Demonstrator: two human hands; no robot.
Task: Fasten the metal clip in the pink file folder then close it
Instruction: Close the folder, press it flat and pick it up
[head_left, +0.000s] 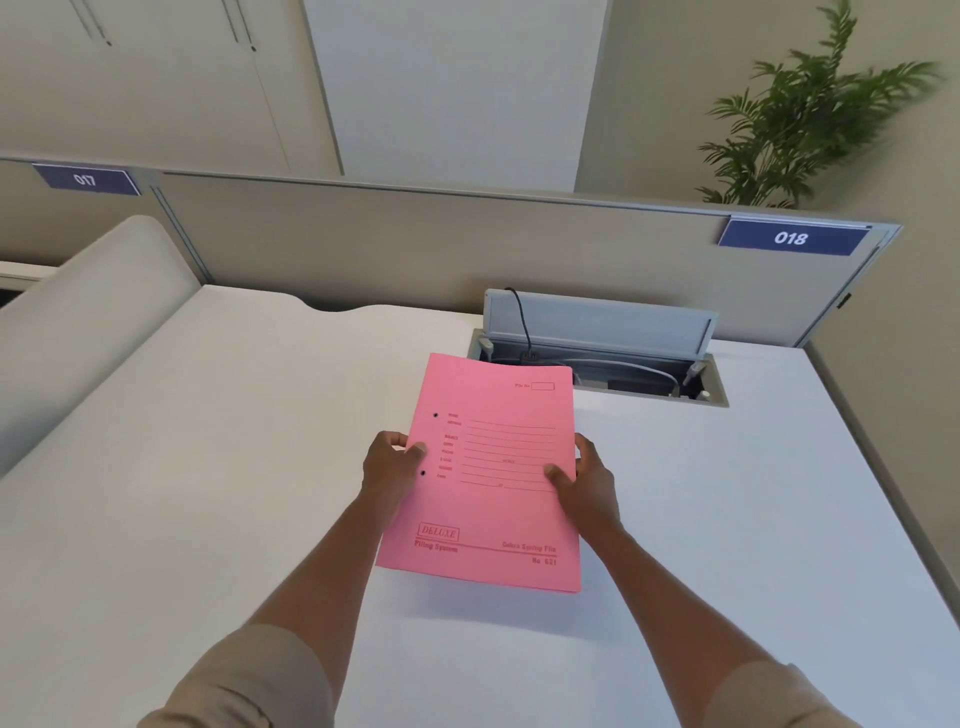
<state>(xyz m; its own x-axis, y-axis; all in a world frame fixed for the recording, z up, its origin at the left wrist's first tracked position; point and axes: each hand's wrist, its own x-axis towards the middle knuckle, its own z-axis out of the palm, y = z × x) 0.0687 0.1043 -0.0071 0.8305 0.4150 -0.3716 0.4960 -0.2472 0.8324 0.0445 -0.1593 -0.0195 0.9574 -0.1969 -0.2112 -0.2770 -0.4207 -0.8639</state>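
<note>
Fingers (558, 475) of both hands pinch the closed pink file folder (488, 499) at its side edges above the counter (208, 467). Judged light, thin and flexible; support both edges.

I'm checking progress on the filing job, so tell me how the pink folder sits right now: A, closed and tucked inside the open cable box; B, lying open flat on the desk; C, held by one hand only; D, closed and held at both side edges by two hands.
D: the pink folder is closed, front cover up, with the left hand gripping its left edge and the right hand gripping its right edge.
</note>
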